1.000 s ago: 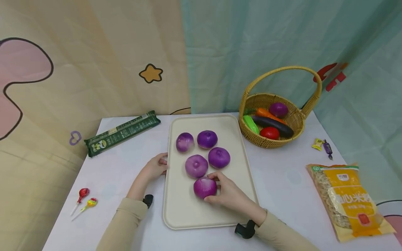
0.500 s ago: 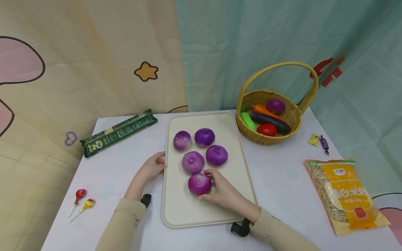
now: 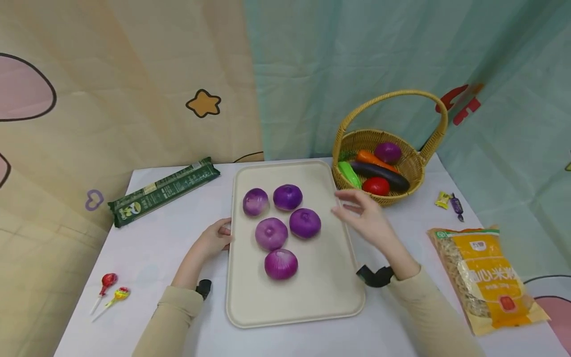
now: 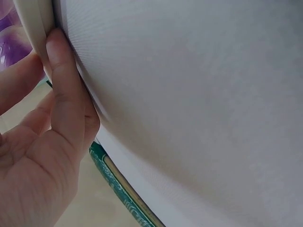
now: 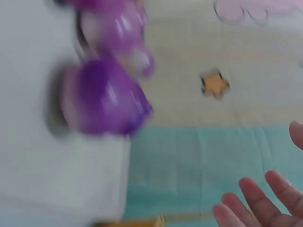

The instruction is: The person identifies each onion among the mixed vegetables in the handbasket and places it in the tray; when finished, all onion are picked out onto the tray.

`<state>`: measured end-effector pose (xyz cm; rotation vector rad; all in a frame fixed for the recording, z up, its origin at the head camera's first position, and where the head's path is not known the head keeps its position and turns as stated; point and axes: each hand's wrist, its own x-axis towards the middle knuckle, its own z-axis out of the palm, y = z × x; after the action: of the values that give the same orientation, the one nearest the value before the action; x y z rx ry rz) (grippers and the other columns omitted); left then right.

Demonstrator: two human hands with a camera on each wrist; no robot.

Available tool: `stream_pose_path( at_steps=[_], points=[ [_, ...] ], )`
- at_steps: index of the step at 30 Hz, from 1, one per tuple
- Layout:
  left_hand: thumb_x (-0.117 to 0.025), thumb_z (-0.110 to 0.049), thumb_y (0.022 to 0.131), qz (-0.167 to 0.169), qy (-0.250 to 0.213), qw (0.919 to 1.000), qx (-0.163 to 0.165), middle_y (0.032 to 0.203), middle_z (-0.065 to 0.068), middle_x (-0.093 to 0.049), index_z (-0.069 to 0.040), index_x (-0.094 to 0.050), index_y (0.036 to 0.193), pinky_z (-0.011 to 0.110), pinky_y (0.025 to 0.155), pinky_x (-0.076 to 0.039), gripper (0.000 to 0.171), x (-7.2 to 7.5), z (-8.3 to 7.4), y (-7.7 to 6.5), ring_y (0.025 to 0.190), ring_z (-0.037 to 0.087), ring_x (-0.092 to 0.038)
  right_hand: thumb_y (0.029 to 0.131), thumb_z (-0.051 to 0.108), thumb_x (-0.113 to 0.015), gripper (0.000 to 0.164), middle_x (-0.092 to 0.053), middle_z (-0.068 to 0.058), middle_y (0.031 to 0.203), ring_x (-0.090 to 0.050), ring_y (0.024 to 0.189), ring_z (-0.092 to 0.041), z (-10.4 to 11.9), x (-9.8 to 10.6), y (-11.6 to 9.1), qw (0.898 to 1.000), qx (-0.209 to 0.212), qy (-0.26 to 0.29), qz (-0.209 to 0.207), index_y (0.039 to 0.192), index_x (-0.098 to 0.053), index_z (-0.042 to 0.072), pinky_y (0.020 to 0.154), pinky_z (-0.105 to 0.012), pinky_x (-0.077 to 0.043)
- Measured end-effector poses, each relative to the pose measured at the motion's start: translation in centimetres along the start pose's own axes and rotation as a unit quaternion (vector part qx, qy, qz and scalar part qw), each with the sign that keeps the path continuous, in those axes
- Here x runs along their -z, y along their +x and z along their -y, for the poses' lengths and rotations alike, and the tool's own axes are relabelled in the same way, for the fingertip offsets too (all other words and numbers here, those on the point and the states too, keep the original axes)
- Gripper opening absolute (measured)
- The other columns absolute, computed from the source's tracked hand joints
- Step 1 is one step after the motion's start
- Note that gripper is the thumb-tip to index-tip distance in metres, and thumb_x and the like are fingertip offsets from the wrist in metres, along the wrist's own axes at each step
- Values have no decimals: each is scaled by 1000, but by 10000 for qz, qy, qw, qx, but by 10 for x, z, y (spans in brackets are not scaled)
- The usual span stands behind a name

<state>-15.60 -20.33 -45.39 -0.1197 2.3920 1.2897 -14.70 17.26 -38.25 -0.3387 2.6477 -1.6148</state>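
Note:
Several purple onions lie on a beige tray (image 3: 321,287); the nearest onion (image 3: 281,264) sits below the pale onion (image 3: 271,234), and two more, a left onion (image 3: 256,202) and a dark onion (image 3: 287,197), are farther back. My left hand (image 3: 214,239) holds the tray's left rim (image 4: 35,30), thumb and fingers meeting at it in the left wrist view. Above the tray's right edge, beside the wicker basket (image 3: 388,201), my right hand (image 3: 366,218) holds nothing, its fingers spread apart. In the right wrist view a blurred onion (image 5: 106,97) shows left of the fingers (image 5: 253,191).
Inside the basket are an onion (image 3: 387,152), a carrot (image 3: 374,159), an eggplant (image 3: 381,173), a tomato (image 3: 376,186) and a green pepper (image 3: 349,173). A green packet (image 3: 162,191), lollipops (image 3: 119,293), wrapped candies (image 3: 457,206) and a noodle bag (image 3: 488,277) lie around the tray.
My right hand has let go of the nearest onion, which stays on the tray, and has moved up and right toward the basket. The left hand keeps its place at the tray rim.

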Motion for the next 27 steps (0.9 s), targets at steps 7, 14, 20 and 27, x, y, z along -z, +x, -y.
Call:
stream_pose_path(
  at_steps=[7, 14, 20, 27],
  points=[
    [-53, 2, 96, -3, 63, 10000, -42, 108, 21, -53, 7, -31, 149, 34, 79, -61, 58, 0, 2, 1, 88, 22, -62, 95, 46, -61, 68, -51, -20, 140, -48, 130, -36, -10, 85, 56, 9890, -598, -738, -1137, 143, -42, 3, 109, -54, -42],
    [-55, 3, 94, -80, -47, 9999, -51, 105, 21, -54, 8, -34, 147, 34, 78, -62, 57, -1, 6, 1, 86, 20, -62, 93, 49, -59, 72, -48, -22, 142, -47, 131, -38, -33, 119, 112, 9670, -913, -972, -2169, 145, -40, 3, 110, -52, -42],
    [-54, 5, 93, -118, -139, 9998, -29, 103, 20, -54, 8, -35, 147, 34, 77, -62, 57, -1, 8, -1, 86, 20, -61, 94, 47, -57, 72, -43, -23, 146, -43, 132, -38, -57, 128, 139, 9596, -1254, -614, -2444, 146, -38, 1, 111, -51, -40],
    [-54, 4, 95, -49, -237, 9997, -20, 107, 21, -53, 8, -33, 148, 35, 79, -62, 57, 0, 6, -1, 91, 23, -63, 94, 46, -55, 75, -37, -27, 147, -40, 133, -40, -81, 127, 151, 9545, -1691, -491, -2407, 147, -35, -4, 113, -51, -37]
  ],
)
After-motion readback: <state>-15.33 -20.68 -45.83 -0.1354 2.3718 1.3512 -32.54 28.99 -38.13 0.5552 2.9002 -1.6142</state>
